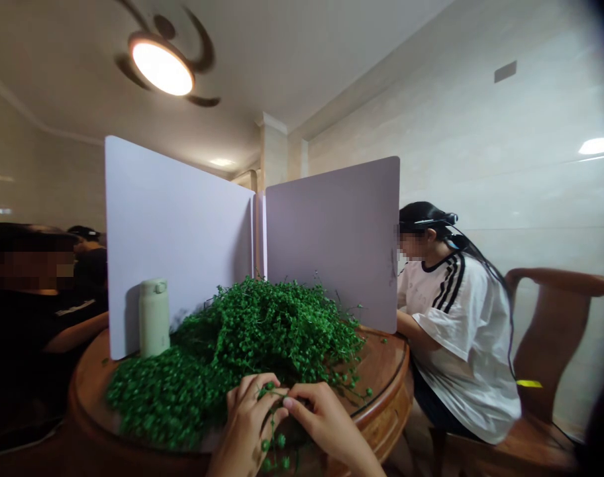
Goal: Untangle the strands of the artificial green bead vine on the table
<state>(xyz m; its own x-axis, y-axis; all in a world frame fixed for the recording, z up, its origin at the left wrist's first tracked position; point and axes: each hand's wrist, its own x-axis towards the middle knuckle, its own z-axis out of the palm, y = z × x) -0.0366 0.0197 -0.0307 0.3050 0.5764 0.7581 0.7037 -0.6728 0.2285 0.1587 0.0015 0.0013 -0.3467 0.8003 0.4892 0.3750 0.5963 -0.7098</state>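
Observation:
My left hand (250, 421) is closed, its thumb and fingers pinching a thin green sprig (272, 424) with small round berry-like knobs. The lower end of this sprig hangs below the fingers. Close beside it, my right hand (324, 421) has its thumb and index finger pressed together at the same sprig, near the left thumb. Just beyond both hands rises a large heap of similar green sprigs (287, 324). A lower green pile (157, 401) of round knobs spreads to the left of my left hand. Whether the knobs are real or artificial I cannot tell.
A round wooden table (386, 391) bears the piles. Pale divider panels (183, 245) stand behind them, with a light green bottle (154, 321) at the left. A person in a white shirt (473, 331) sits right; another in black (28, 358) sits left. A wooden chair (550, 331) stands far right.

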